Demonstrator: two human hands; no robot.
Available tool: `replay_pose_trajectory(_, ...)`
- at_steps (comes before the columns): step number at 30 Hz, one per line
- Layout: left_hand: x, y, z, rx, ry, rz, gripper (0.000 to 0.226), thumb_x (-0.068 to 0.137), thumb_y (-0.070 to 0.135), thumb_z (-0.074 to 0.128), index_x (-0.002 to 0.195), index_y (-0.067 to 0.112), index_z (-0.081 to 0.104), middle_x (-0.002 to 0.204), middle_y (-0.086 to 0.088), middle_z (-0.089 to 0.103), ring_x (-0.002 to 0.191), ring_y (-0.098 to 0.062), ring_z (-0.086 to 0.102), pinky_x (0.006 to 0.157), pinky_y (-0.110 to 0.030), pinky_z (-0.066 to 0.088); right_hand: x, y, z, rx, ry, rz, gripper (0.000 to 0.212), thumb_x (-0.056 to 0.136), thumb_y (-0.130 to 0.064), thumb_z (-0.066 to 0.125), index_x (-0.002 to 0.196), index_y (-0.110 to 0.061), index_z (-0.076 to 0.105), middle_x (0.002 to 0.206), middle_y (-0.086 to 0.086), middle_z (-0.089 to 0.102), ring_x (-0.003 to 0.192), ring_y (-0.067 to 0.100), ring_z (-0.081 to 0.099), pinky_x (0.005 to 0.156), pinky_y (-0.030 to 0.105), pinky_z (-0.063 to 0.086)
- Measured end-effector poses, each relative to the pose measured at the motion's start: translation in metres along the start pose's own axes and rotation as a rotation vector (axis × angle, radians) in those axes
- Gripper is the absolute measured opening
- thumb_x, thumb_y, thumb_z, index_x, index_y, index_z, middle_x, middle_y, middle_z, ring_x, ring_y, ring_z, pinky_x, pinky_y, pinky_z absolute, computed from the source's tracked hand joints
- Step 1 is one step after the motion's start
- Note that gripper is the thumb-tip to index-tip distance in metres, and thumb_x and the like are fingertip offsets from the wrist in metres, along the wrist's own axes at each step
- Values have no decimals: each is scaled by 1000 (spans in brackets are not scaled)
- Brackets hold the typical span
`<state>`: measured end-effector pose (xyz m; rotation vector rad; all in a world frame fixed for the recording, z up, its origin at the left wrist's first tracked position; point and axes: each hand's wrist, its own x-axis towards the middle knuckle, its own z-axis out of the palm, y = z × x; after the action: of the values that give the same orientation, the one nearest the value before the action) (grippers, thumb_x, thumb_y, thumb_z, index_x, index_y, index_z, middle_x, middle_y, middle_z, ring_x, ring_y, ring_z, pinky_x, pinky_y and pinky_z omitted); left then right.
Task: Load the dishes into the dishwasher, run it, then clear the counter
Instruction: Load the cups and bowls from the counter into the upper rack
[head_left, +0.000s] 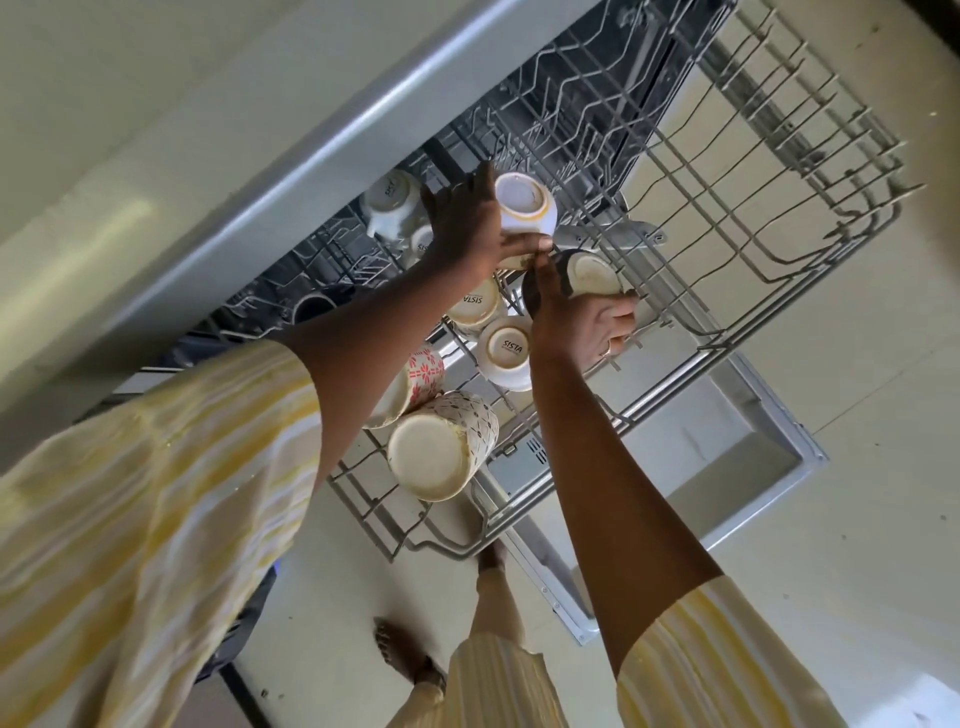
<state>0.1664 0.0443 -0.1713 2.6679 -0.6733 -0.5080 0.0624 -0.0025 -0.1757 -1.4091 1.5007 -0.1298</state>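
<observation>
Since both your hands are full, spacing matters here: your left hand (467, 228) is curled round the white cup (524, 205), base up over the rack (727, 171), while your right hand (582, 327) grips the dark cup (587, 273) just beside it, on the side nearer you.

left hand (467, 223) grips white cup (524, 208), right hand (582, 322) dark cup (587, 275), over dishwasher rack (779, 156) w/ upturned mugs (509, 353)

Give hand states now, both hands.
Left hand: grips white cup.
Right hand: grips dark mug.
</observation>
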Motion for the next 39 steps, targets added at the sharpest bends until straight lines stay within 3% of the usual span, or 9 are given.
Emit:
replay_pose_trajectory(6, 1, -1, 0, 13, -39, 8, 105, 72, 54, 68, 145, 0, 16, 146, -17, 32, 135, -31, 30, 110, -42, 14, -4, -1, -2, -6, -2, -26, 113, 68, -47, 76, 143, -2, 5, 140, 20, 18, 127, 39, 27, 106, 46, 31)
replay_pose_trajectory(12, -3, -3, -7, -5, -110, 22, 109, 75, 49, 69, 147, 1, 3, 150, -19, 25, 138, -33, 24, 113, -42, 13, -8, 2, -7, 25, 26, -72, 107, 64, -42, 81, 141, -4, 16, 138, 18, 27, 125, 33, 31, 106, 40, 30)
replay_pose_trajectory(18, -19, -2, -13, -28, -60, 83, 86, 83, 41, 63, 144, 0, 18, 148, -17, 28, 136, -30, 27, 111, -36, 20, -14, 6, -14, 2, 113, -140, 85, 73, -51, 70, 134, -6, 31, 139, 14, 30, 124, 34, 35, 104, 43, 33)
replay_pose_trajectory(23, -50, -6, -16, 10, 126, 110, 60, 97, 22, 45, 144, -2, 18, 150, -19, 27, 138, -26, 27, 107, -29, 13, -41, 17, -19, -161, 135, -515, 62, 90, -42, 52, 135, -2, 37, 148, 20, 24, 134, 36, 22, 106, 45, 26)
replay_pose_trajectory(27, -95, -11, -22, -40, 242, 176, 49, 97, 10, 41, 140, -7, 25, 143, -24, 38, 133, -31, 37, 108, -35, 21, -71, 33, -23, -259, 78, -759, 51, 94, -32, 49, 134, -1, 41, 145, 22, 32, 133, 39, 26, 106, 51, 32)
replay_pose_trajectory(32, -168, -28, -35, -34, 291, 135, 46, 95, 7, 41, 136, -11, 31, 138, -28, 41, 128, -37, 41, 110, -38, 24, -122, 55, -26, -379, -26, -913, 45, 96, -27, 44, 130, 2, 45, 143, 25, 35, 133, 43, 29, 102, 57, 36)
replay_pose_trajectory(39, -284, -70, -75, -162, 367, -80, 48, 92, 6, 48, 137, -3, 36, 136, -23, 46, 123, -35, 45, 103, -35, 27, -215, 77, -33, -499, -131, -1087, 41, 90, -16, 59, 123, 8, 53, 136, 30, 43, 125, 49, 39, 92, 59, 45)
